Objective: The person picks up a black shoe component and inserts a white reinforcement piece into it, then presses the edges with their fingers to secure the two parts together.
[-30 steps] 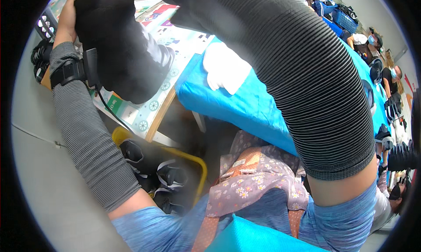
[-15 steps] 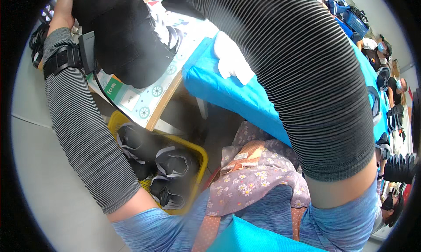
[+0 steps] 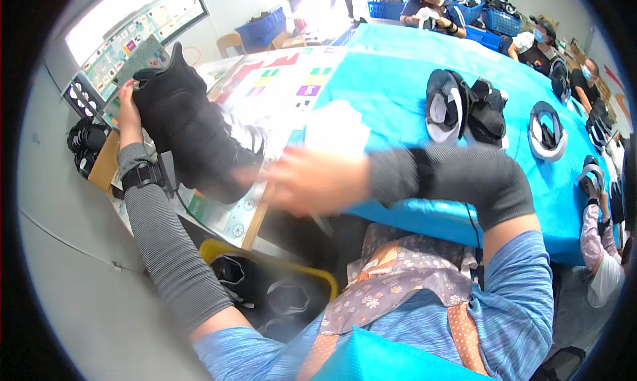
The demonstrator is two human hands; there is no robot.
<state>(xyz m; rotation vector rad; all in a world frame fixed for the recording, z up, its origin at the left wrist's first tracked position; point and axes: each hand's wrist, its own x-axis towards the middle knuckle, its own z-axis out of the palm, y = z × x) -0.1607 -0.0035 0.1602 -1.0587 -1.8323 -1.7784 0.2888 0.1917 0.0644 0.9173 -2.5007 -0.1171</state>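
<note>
A tall black padded fabric piece (image 3: pixel 186 125), shaped rather like a boot, stands tilted over the near left part of the table. My left hand (image 3: pixel 130 112) grips its upper left edge, with some fingers hidden behind the cloth. Pale, blurred strips (image 3: pixel 247 139) show along its right side. My right hand (image 3: pixel 315 180) is smeared by motion just right of its lower end; whether the fingertips touch it I cannot tell. Behind that hand, a white cloth-like piece (image 3: pixel 337 130) lies on the blue-covered table (image 3: pixel 391 56).
Below the table edge sits a yellow basket (image 3: pixel 325 275) holding several black-and-grey padded pieces. Similar black-and-white rounded pieces (image 3: pixel 446 109) lie on the blue cover, right of centre. A cardboard box (image 3: pixel 105 162) stands at left. Several people sit along the far and right sides.
My right arm has swung down and inward from across the table, bringing its hand beside the black piece. The view has tilted up, showing more of the table. My left hand keeps its grip.
</note>
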